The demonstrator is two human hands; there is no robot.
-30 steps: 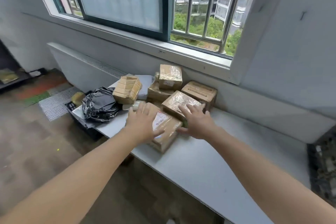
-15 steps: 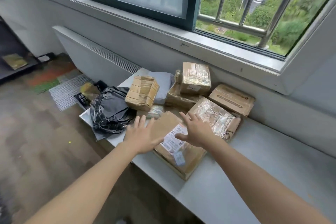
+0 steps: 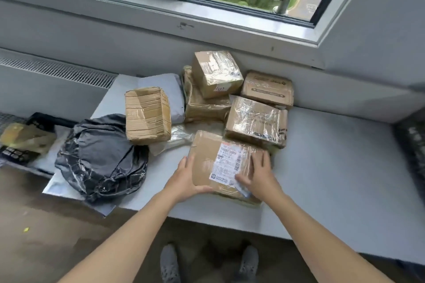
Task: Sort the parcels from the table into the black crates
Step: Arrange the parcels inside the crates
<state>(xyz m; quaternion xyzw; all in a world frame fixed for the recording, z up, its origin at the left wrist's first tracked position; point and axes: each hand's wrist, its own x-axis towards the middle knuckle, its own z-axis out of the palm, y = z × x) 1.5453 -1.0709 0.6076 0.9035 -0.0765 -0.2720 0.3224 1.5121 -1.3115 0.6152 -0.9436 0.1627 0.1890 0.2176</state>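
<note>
A flat brown parcel (image 3: 211,156) with a white shipping label lies near the front edge of the grey table (image 3: 322,156). My left hand (image 3: 184,177) grips its near left corner, fingers along the side and thumb along the front edge. My right hand (image 3: 257,177) lies flat on the parcel's right part with straight fingers. A black crate (image 3: 13,151) holding a few items stands low at the far left. The dark edge of another black crate (image 3: 411,145) shows at the far right.
Behind the held parcel are several taped cardboard boxes: one (image 3: 257,119) just beyond it, one (image 3: 147,115) to the left, a stacked one (image 3: 216,73) by the wall. A black plastic-wrapped parcel (image 3: 99,156) overhangs the table's left end. A grey mailer (image 3: 165,89) lies behind.
I have stepped closer and the view has tilted down. Both hands came down from hovering onto the labelled parcel; the left now holds its corner and the right rests on top.
</note>
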